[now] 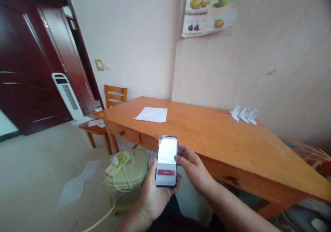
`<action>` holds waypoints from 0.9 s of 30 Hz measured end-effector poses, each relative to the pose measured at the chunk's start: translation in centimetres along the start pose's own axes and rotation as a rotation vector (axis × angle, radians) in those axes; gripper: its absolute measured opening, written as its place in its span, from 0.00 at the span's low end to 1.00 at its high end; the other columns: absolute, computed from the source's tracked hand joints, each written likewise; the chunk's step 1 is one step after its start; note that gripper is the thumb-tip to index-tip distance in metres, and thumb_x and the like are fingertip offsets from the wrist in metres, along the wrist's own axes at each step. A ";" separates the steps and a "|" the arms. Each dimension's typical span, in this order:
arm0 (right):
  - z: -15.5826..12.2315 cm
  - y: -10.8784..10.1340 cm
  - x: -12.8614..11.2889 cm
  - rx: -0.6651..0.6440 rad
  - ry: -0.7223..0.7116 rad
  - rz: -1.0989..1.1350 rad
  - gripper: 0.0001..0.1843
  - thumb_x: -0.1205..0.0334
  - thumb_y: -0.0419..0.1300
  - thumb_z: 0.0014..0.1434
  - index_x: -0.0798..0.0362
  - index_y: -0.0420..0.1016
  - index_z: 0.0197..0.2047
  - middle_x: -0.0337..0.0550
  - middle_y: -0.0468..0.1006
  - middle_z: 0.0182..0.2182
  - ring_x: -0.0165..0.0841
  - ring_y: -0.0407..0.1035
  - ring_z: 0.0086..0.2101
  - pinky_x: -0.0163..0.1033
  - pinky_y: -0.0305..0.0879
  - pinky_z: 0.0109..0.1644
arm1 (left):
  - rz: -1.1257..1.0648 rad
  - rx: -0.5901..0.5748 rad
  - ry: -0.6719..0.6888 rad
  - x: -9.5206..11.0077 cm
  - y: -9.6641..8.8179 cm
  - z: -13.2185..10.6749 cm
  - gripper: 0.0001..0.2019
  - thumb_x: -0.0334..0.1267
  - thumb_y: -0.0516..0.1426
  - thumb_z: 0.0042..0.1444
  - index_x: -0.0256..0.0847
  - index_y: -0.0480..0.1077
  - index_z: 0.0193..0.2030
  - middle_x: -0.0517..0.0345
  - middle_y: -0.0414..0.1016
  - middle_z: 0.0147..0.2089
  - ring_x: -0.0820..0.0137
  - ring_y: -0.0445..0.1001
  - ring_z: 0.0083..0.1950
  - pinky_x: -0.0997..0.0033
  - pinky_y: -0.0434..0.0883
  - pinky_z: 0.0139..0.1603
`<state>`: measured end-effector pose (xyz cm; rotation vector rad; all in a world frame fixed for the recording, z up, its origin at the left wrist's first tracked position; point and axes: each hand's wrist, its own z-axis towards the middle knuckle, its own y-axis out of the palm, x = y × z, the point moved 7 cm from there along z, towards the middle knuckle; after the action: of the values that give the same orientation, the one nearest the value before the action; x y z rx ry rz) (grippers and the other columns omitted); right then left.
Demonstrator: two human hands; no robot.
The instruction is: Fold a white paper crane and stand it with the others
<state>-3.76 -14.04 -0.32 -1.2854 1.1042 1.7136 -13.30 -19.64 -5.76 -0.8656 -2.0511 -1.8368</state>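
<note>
My left hand (152, 194) is wrapped round the lower part of a black smartphone (167, 161), holding it upright in front of me. Its screen is lit white with a red button near the bottom. My right hand (192, 168) sits at the phone's right edge, fingers curled, thumb resting on the screen. Both hands hover in front of the near edge of an orange wooden table (222, 138).
On the table lie a stack of white paper (152, 114) and three small folded paper pieces (244, 115). A green plastic stool (126, 180) with white chargers and cables stands below the phone. A wooden chair (113, 97), white tower heater (66, 95) and floor papers (77, 183) are left.
</note>
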 end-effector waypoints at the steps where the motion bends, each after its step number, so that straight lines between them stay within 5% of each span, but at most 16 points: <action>1: 0.3 -0.3 -0.5 0.034 -0.033 0.008 0.27 0.53 0.66 0.56 0.50 0.67 0.57 0.46 0.77 0.44 0.36 0.73 0.38 0.42 0.70 0.40 | 0.017 0.004 0.000 -0.2 -0.1 0.0 0.27 0.59 0.52 0.65 0.34 0.75 0.49 0.43 0.80 0.35 0.61 0.78 0.33 0.68 0.67 0.33; 6: 1.5 -1.3 -1.3 0.144 -0.085 -0.044 0.43 0.51 0.68 0.55 0.52 0.55 0.68 0.46 0.77 0.44 0.39 0.72 0.44 0.47 0.69 0.48 | 0.119 0.034 0.033 -1.0 -0.6 -0.1 0.28 0.59 0.52 0.65 0.33 0.75 0.48 0.42 0.81 0.35 0.61 0.77 0.33 0.67 0.65 0.33; 21: 1.5 -1.7 -0.9 0.239 -0.107 -0.245 0.44 0.48 0.70 0.54 0.53 0.59 0.68 0.48 0.77 0.48 0.42 0.71 0.48 0.47 0.67 0.55 | 0.218 0.120 0.132 -1.4 -1.0 -0.3 0.27 0.59 0.59 0.60 0.32 0.77 0.47 0.45 0.82 0.37 0.60 0.78 0.38 0.66 0.67 0.38; 27: 0.9 -1.1 -0.9 0.188 -0.020 0.000 0.45 0.47 0.68 0.55 0.52 0.55 0.69 0.48 0.77 0.47 0.40 0.73 0.46 0.45 0.69 0.49 | 0.152 0.079 0.049 -1.6 -1.1 0.0 0.27 0.59 0.54 0.64 0.33 0.75 0.50 0.44 0.82 0.36 0.61 0.78 0.34 0.67 0.66 0.35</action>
<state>-2.91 -12.82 0.46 -1.1492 1.2215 1.5782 -12.67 -20.12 -7.53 -0.9197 -1.9561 -1.6700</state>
